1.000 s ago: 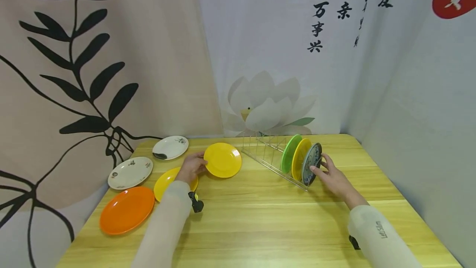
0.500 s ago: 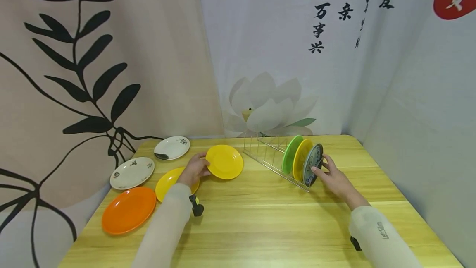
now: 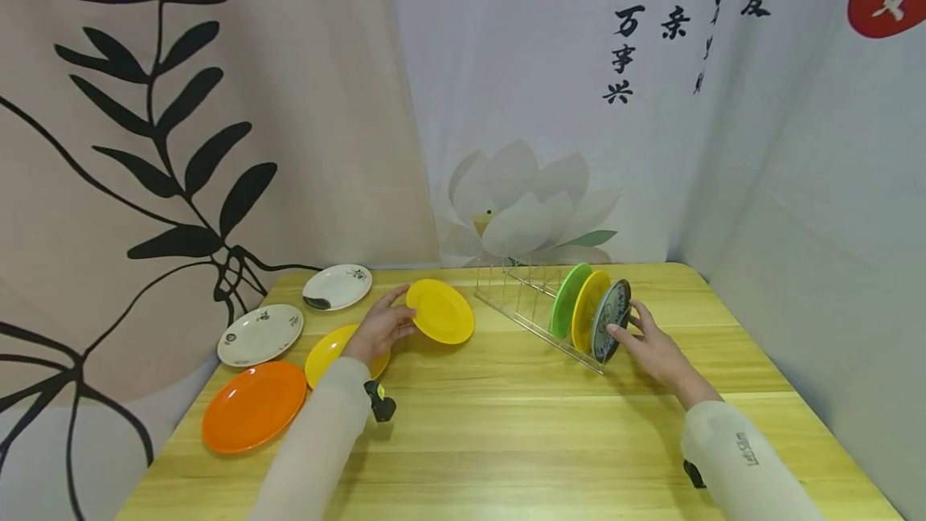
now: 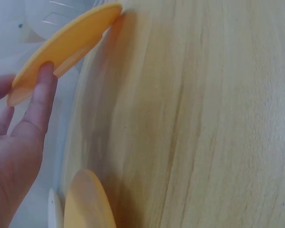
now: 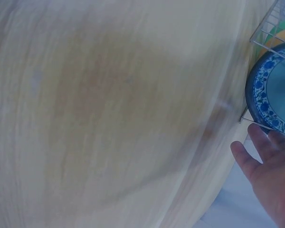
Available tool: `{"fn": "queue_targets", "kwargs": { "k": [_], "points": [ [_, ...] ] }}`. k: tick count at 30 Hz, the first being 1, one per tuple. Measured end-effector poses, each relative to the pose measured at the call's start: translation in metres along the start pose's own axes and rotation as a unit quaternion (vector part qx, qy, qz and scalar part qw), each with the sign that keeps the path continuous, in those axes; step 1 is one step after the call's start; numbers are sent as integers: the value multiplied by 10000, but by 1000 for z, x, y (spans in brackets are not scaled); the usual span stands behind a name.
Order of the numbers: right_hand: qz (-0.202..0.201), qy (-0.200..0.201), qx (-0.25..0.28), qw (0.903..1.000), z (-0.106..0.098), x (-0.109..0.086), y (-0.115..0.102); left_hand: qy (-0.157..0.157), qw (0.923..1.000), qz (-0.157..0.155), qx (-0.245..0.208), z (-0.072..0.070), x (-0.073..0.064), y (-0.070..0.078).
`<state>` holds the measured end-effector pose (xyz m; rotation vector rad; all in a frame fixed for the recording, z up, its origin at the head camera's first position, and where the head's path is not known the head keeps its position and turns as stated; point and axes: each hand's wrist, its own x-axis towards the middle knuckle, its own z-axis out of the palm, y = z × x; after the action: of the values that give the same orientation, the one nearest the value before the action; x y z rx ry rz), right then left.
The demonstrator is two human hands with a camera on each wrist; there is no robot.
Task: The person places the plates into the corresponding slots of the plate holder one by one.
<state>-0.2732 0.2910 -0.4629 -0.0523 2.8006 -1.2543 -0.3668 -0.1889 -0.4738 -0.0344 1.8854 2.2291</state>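
Tipped further over, the yellow plate (image 3: 443,312) is pinched at its rim in the left hand (image 3: 381,330), lifted but not yet racked. The right hand (image 3: 654,352), fingers spread apart, is at the rack (image 3: 521,322) beside the blue plate (image 3: 610,322). Printed cloth (image 3: 333,119) hangs behind the wooden table (image 3: 506,441).

A wood-grain tabletop (image 3: 506,441) is stretching back to a fabric backdrop (image 3: 333,103), beige at left and pale grey at right. A black leafy plant print (image 3: 181,241) is climbing the beige part, while a white lotus print (image 3: 531,219) is spreading above the tabletop's far edge. Black Chinese characters (image 3: 628,22) are running down in columns, and a red oval print (image 3: 866,8) is showing at top right. Along the tabletop's left side, an orange plate (image 3: 255,407) is lying nearest, two white patterned plates (image 3: 260,336) lying farther back
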Motion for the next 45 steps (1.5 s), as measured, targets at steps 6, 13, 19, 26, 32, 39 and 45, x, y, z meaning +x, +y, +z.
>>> {"fn": "queue_targets", "kwargs": {
  "k": [6, 13, 19, 26, 32, 39, 45],
  "points": [
    [-82, 34, 30, 10000, 1, 2, -1, 61, 9999, -16, -131, 0, -6, 9],
    [-65, 17, 60, 10000, 3, 5, 0, -47, 9999, 89, -135, -5, -15, 24],
    [-42, 25, 63, 10000, 4, 5, 0, -233, 9990, 249, -305, -2, -20, 42],
    [-5, 49, 23, 10000, 4, 5, 0, -282, 9985, 365, -289, 7, -17, 56],
    [-9, 44, 12, 10000, 4, 5, -1, -387, 9975, 489, -329, 20, -14, 66],
    [-84, 52, -87, 9999, 3, 3, -1, -556, 9961, 601, -342, 37, -12, 77],
    [-100, 20, -85, 9999, 2, 3, 1, -759, 9937, 706, -420, 52, -8, 83]
  ]
}}
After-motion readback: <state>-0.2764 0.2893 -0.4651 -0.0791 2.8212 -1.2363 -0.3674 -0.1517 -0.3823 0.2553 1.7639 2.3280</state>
